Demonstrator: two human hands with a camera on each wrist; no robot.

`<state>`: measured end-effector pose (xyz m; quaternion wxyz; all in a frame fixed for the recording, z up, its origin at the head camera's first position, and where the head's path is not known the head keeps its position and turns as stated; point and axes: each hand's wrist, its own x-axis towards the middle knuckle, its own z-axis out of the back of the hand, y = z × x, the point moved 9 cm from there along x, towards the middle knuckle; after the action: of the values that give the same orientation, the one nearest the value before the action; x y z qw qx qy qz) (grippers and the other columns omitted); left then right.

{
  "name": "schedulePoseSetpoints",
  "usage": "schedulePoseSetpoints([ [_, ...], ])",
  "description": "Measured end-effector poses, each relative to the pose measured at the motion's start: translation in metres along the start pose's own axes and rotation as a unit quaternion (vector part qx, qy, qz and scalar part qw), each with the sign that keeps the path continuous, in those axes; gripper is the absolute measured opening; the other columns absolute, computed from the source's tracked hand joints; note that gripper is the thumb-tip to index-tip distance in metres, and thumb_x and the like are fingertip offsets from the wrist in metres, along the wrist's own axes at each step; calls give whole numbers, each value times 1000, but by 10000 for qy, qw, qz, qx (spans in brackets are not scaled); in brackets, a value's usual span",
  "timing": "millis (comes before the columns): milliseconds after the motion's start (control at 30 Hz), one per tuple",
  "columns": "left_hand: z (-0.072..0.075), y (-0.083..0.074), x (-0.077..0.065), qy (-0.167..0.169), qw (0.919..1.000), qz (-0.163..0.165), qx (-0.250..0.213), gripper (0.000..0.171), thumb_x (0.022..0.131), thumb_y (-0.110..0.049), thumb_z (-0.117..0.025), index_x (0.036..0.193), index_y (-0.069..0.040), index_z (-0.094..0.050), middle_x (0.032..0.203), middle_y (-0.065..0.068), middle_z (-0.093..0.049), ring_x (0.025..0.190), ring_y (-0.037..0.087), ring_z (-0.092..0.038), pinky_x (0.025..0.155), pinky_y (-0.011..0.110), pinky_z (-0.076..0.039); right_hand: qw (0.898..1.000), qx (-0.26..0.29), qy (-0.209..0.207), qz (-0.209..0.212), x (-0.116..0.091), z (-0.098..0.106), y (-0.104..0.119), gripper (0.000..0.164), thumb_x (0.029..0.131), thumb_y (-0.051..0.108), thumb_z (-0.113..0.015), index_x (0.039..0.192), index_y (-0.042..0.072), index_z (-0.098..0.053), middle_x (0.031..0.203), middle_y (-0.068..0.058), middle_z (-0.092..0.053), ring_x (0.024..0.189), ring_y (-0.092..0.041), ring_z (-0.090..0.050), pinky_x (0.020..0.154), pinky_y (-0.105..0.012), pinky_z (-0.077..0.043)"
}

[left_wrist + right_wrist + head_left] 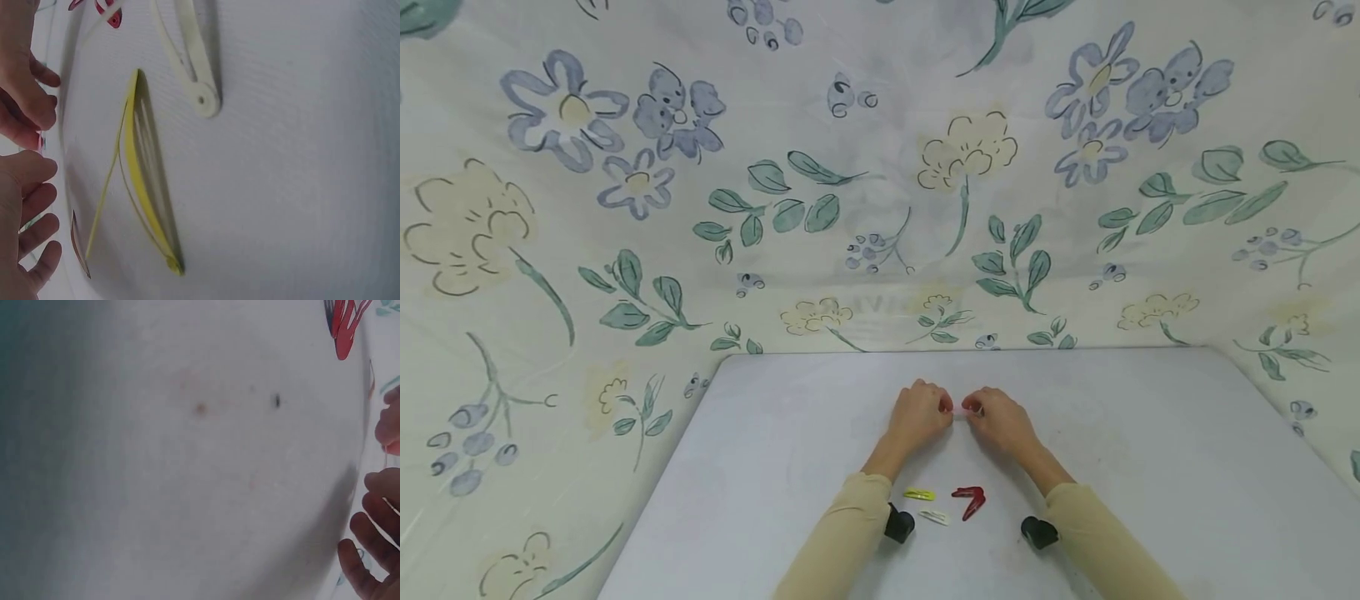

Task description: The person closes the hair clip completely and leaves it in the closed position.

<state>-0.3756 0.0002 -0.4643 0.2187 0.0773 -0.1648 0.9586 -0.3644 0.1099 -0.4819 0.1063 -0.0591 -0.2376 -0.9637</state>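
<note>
Near the far part of the table, both hands meet over a small pink hair clip [958, 410], mostly hidden by the fingertips. My left hand [922, 412] pinches its left end between thumb and finger. From the other side my right hand [1000, 421] pinches the right end. Closer to me, between the forearms, lie a yellow hair clip [919, 494], a white hair clip [934, 517] and a pair of red hair clips [973, 502] arranged in a V. In the left wrist view the yellow clip [139, 181] rests on its edge, its thin legs sprung apart.
A white table [775, 442] carries everything, its far edge just beyond the hands. Flower-printed cloth [880, 208] rises behind and along both sides. Black wrist cameras [898, 523] sit under the sleeve cuffs. Small dark specks [277, 400] mark the tabletop.
</note>
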Motion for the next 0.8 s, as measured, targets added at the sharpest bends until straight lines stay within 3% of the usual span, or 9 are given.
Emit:
schedulePoseSetpoints([
  [267,-5,-2,-4,73,9998,18,201,6,84,-21,-76,86,-15,-76,78,-5,-64,81,14,-53,74,34,-43,9997,-167,-4,201,1,-4,-2,17,85,6,-74,101,7,-73,92,-3,-67,88,-19,-60,81,-37,-54],
  [800,-7,0,-4,68,9998,172,80,7,86,-21,-74,90,-16,-76,81,-5,-65,84,14,-54,76,34,-44,9998,-161,1,149,2,-5,-3,18,86,9,-74,104,7,-72,92,-3,-67,89,-19,-61,82,-37,-54],
])
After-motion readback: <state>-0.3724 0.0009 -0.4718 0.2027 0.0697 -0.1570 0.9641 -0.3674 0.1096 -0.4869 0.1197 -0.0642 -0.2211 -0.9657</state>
